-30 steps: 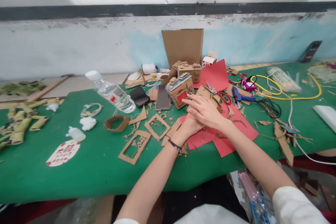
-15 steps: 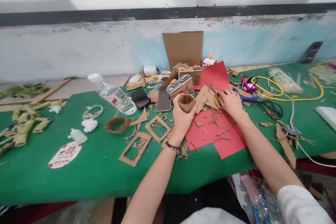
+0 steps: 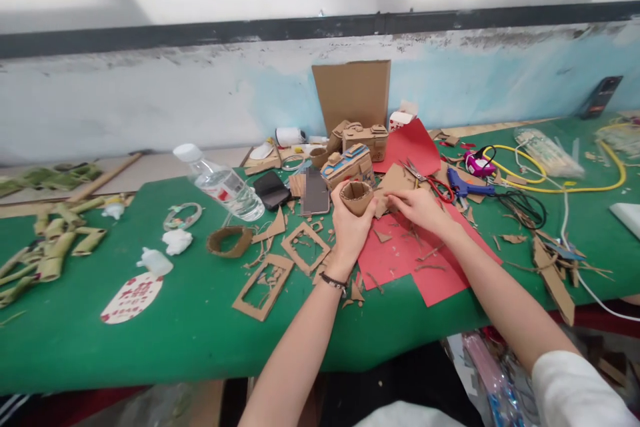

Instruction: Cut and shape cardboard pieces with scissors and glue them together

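My left hand is closed around a short cardboard tube, its ridged open rim facing up. Close by on the right, my right hand has its thumb and fingers pinched at a small piece of cardboard; the grip is partly hidden. Beyond that hand lies a pair of scissors with red handles, blades pointing away to the left. A flat cardboard sheet and red paper strewn with scraps lie under and around my right hand.
Cardboard camera models stand behind my left hand. Cardboard frames, a cardboard ring, a phone and a leaning water bottle are to the left. On the right are a blue glue gun and a yellow cable.
My right hand has left the scissors and moved left to the small cardboard piece beside the tube. My left hand keeps holding the tube. The view has shifted slightly.
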Demonstrator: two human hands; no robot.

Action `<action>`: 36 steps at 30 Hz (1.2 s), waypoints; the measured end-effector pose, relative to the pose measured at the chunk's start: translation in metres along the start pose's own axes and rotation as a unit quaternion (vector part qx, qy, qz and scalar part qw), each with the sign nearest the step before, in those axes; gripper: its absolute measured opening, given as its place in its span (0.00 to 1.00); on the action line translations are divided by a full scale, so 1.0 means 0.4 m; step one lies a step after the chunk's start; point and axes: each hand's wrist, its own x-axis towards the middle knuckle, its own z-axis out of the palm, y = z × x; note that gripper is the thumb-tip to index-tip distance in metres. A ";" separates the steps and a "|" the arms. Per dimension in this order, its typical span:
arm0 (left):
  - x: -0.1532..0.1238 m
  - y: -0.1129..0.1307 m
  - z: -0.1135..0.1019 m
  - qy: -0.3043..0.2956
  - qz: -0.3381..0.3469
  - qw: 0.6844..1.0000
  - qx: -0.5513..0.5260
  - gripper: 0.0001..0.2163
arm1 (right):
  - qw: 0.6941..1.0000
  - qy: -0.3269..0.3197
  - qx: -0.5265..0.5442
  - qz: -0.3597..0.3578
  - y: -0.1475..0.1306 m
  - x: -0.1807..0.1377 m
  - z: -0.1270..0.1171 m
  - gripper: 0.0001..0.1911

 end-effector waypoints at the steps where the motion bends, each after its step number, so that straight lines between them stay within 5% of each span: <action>1: 0.004 0.007 -0.006 0.001 0.010 1.000 -0.007 0.34 | 1.000 -0.011 0.007 -0.004 -0.001 0.004 -0.005 0.21; 4: 0.008 0.033 -0.029 -0.011 0.036 0.999 -0.018 0.36 | 0.995 -0.036 -0.059 -0.068 0.005 0.023 -0.016 0.21; 8: -0.035 0.044 -0.068 -0.098 0.042 0.994 0.000 0.32 | 0.956 -0.125 -0.215 -0.152 0.034 0.047 -0.005 0.35; 11: -0.083 0.020 -0.097 -0.166 0.017 0.985 0.043 0.30 | 0.950 -0.117 -0.249 -0.146 0.042 0.055 0.019 0.34; 15: -0.112 -0.018 -0.119 -0.160 0.000 0.983 0.094 0.33 | 0.973 -0.061 -0.189 -0.116 0.025 0.054 0.021 0.28; 20: -0.091 -0.041 -0.101 -0.158 0.022 0.977 0.140 0.33 | 0.981 0.192 0.012 -0.009 0.030 0.041 -0.055 0.25; 23: -0.075 -0.051 -0.083 -0.153 0.047 0.977 0.140 0.38 | 0.906 0.402 0.106 0.083 0.068 0.044 -0.099 0.29; 26: -0.070 -0.037 -0.078 -0.150 0.073 0.976 0.140 0.45 | 0.836 0.487 0.239 0.080 0.111 0.063 -0.115 0.31; 29: -0.077 0.024 -0.080 -0.098 0.135 0.972 0.166 0.38 | 0.809 0.453 0.360 0.103 0.126 0.077 -0.108 0.32; 32: -0.076 0.110 -0.067 -0.054 0.165 0.979 0.106 0.28 | 0.823 0.356 0.433 0.098 0.098 0.070 -0.093 0.33; 36: -0.029 0.179 -0.025 -0.072 0.029 0.995 -0.066 0.39 | 0.858 0.211 0.460 0.086 0.034 0.045 -0.073 0.35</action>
